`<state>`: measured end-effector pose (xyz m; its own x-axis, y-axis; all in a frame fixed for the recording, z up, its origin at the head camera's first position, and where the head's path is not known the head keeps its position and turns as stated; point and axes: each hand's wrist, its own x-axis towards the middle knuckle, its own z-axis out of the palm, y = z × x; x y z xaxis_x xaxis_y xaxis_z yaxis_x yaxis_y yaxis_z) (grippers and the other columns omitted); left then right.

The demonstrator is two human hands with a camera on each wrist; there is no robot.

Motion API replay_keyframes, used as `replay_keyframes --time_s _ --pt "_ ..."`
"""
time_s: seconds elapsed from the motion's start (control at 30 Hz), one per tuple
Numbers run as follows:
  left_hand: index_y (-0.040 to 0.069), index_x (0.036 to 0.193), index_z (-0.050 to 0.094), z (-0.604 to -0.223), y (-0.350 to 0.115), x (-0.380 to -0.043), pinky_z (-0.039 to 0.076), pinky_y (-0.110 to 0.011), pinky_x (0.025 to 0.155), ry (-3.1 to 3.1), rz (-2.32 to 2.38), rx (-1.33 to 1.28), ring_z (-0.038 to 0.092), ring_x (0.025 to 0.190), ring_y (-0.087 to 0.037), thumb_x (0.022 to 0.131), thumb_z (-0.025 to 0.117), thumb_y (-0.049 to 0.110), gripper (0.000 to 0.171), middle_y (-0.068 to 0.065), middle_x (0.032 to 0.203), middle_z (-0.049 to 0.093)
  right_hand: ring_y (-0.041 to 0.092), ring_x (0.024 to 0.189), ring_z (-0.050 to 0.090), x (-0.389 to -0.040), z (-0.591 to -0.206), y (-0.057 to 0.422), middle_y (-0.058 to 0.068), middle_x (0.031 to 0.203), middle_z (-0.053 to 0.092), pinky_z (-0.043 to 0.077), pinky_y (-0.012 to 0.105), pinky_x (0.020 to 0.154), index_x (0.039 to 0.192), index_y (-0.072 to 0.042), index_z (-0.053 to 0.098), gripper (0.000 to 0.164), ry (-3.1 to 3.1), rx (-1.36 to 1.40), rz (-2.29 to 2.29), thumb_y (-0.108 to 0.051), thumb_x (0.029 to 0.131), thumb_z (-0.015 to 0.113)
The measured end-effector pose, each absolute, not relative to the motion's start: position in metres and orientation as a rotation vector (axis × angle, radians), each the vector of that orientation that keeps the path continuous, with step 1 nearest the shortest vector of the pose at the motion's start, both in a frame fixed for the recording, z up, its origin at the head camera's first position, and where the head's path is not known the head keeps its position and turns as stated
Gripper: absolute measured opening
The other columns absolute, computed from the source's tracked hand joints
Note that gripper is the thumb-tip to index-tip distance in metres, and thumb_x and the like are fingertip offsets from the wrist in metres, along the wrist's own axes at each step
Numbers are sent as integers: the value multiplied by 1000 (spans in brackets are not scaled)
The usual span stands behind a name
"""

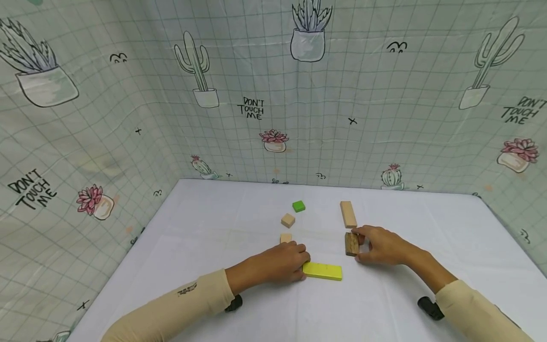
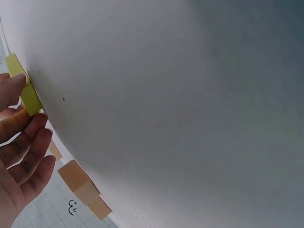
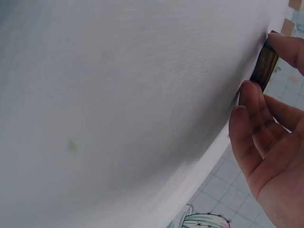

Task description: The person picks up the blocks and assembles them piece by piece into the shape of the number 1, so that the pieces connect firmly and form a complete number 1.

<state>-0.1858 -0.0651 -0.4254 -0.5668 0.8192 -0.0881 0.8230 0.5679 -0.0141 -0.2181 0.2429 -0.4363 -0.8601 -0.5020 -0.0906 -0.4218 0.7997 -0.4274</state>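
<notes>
On the white table, my left hand holds the left end of a flat yellow block. The left wrist view has the thumb against one side of the yellow block and fingertips at its end. My right hand grips a dark brown wooden block by its two ends. In the right wrist view, thumb and fingers bracket that brown block, the other fingers loosely bent. Just behind the left hand, a small light wooden block is partly hidden by the knuckles.
Beyond the brown block lies a long light wooden block. A light wooden cube and a small green block sit farther back. A printed cloth hangs behind the white table.
</notes>
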Motion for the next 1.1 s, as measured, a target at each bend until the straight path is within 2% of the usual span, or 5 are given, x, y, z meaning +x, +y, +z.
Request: replay_keyframes --time_s 0.4,1.1 --pt "17 119 67 -424 -63 -185 42 -17 78 2713 -117 1399 51 88 -5 95 70 36 31 8 103 63 3 69 47 -218 -436 241 -4 99 60 42 22 61 133 7 55 64 2748 -740 -661 -23 83 79" --pt "17 119 67 -422 -63 -184 42 -16 77 2707 -153 1409 51 87 -5 96 69 36 30 8 102 63 5 72 49 -216 -434 236 -2 101 61 43 22 62 136 8 53 64 2697 -740 -709 -21 84 77"
